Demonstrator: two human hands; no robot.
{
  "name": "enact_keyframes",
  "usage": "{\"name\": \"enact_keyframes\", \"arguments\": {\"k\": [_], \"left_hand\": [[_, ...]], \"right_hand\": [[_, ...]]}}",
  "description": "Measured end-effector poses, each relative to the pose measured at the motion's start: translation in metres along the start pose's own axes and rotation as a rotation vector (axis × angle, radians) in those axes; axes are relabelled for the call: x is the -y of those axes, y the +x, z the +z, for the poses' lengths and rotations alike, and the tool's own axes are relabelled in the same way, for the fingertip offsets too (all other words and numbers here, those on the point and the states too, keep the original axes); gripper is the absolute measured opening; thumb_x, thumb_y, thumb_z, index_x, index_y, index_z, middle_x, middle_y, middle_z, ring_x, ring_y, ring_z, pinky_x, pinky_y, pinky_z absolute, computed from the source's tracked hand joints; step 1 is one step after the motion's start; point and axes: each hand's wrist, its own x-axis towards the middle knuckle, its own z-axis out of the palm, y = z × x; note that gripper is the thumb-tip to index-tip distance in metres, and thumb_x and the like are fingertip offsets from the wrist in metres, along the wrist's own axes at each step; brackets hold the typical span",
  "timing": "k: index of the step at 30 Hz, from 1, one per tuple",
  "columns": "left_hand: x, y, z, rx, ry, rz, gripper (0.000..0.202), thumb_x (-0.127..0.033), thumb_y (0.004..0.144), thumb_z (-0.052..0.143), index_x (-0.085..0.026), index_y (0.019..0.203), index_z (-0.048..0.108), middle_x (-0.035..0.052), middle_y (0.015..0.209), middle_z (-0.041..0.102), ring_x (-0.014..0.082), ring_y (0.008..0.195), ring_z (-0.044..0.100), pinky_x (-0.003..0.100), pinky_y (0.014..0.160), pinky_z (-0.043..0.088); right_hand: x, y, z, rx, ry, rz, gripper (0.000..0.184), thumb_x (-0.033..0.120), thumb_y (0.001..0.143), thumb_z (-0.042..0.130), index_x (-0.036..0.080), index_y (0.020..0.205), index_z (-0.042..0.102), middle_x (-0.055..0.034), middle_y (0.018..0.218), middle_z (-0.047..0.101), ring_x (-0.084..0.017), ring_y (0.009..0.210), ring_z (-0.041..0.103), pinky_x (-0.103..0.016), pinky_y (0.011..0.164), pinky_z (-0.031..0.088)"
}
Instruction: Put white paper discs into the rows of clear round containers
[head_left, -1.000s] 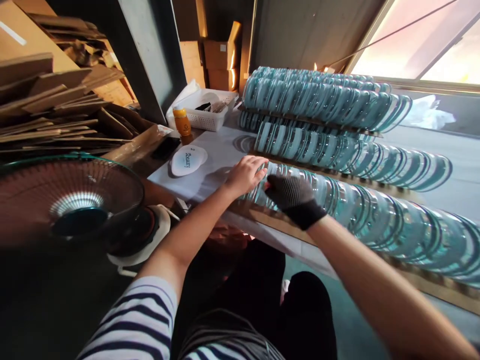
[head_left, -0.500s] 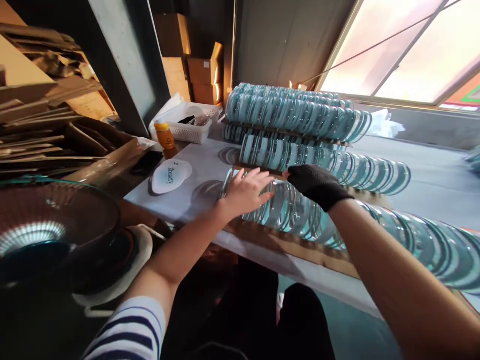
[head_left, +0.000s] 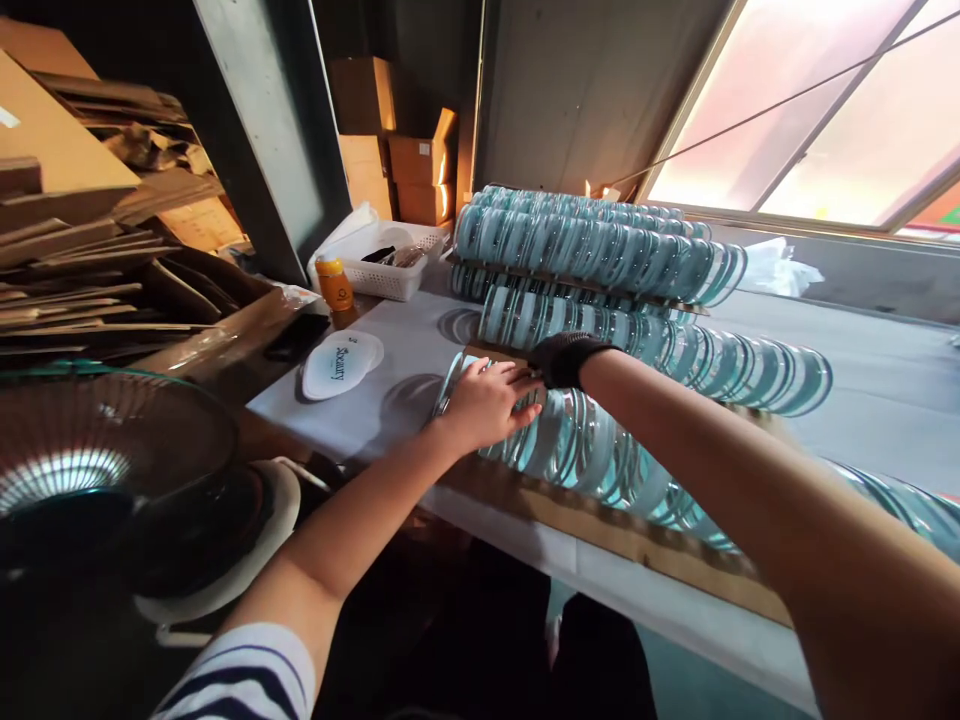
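My bare left hand (head_left: 484, 405) lies over the left end of the front row of round glass pieces (head_left: 581, 445), its fingers stretched out and slightly apart. The pieces stand on edge, packed close together on a strip of brown cardboard (head_left: 577, 510). My right hand (head_left: 562, 360), in a black glove, is just beyond the left hand at the back of the same row. Its fingertips point down and to the left, and what they touch is hidden. Behind it runs a second row of glass pieces (head_left: 720, 355).
More glass rows (head_left: 600, 245) are stacked farther back on the white-covered table (head_left: 356, 410). On its left stand an orange-capped bottle (head_left: 334, 284), a white basket (head_left: 397, 280) and a lettered white disc (head_left: 336, 367). A fan (head_left: 97, 450) and piled cardboard (head_left: 90, 270) are at the left.
My right hand has moved left along the back of the front row, closer to my left hand. The left hand stays over the row's left end. The view has shifted slightly.
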Motion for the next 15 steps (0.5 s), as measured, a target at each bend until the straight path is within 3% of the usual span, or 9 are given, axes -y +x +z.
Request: {"name": "enact_keyframes", "arguments": {"k": [3, 6, 9, 13, 15], "left_hand": [[0.0, 0.001, -0.001, -0.018, 0.01, -0.02, 0.041, -0.046, 0.097, 0.046, -0.03, 0.132, 0.059, 0.0011, 0.136, 0.063, 0.0218, 0.128, 0.055, 0.047, 0.111, 0.037], [-0.001, 0.002, -0.003, -0.007, 0.0, -0.042, 0.041, -0.047, 0.096, 0.046, -0.031, 0.131, 0.06, 0.0001, 0.135, 0.064, 0.0205, 0.127, 0.056, 0.043, 0.11, 0.038], [-0.002, 0.004, -0.003, 0.017, -0.019, -0.053, 0.04, -0.047, 0.097, 0.045, -0.03, 0.13, 0.061, 0.0003, 0.135, 0.064, 0.0201, 0.126, 0.056, 0.042, 0.109, 0.038], [-0.001, 0.005, -0.006, 0.046, -0.055, -0.087, 0.039, -0.042, 0.096, 0.047, -0.028, 0.129, 0.062, 0.0008, 0.136, 0.064, 0.021, 0.128, 0.055, 0.045, 0.111, 0.035], [-0.003, 0.003, -0.011, 0.076, -0.063, -0.093, 0.04, -0.041, 0.096, 0.048, -0.027, 0.131, 0.06, 0.0016, 0.139, 0.061, 0.0226, 0.132, 0.052, 0.05, 0.113, 0.034]], "right_hand": [[-0.001, -0.022, 0.005, -0.103, 0.064, 0.045, 0.034, 0.028, 0.088, 0.055, 0.015, 0.114, 0.073, -0.0165, 0.112, 0.071, -0.03, 0.102, 0.067, -0.036, 0.08, 0.05], [0.013, -0.062, 0.025, -0.292, 0.147, 0.167, 0.035, 0.033, 0.092, 0.047, 0.021, 0.111, 0.073, -0.0123, 0.108, 0.073, -0.028, 0.097, 0.069, -0.033, 0.074, 0.049], [0.056, -0.098, 0.062, -0.423, 0.19, 0.25, 0.038, 0.034, 0.095, 0.04, 0.021, 0.113, 0.071, -0.0122, 0.102, 0.073, -0.028, 0.092, 0.069, -0.033, 0.071, 0.047], [0.129, -0.111, 0.118, -0.35, 0.28, 0.205, 0.041, 0.021, 0.098, 0.032, 0.017, 0.119, 0.067, -0.0156, 0.098, 0.073, -0.028, 0.085, 0.069, -0.034, 0.067, 0.047], [0.146, -0.11, 0.134, -0.342, 0.303, 0.193, 0.043, 0.018, 0.098, 0.03, 0.018, 0.121, 0.067, -0.0163, 0.106, 0.072, -0.027, 0.088, 0.069, -0.035, 0.069, 0.048]]}}
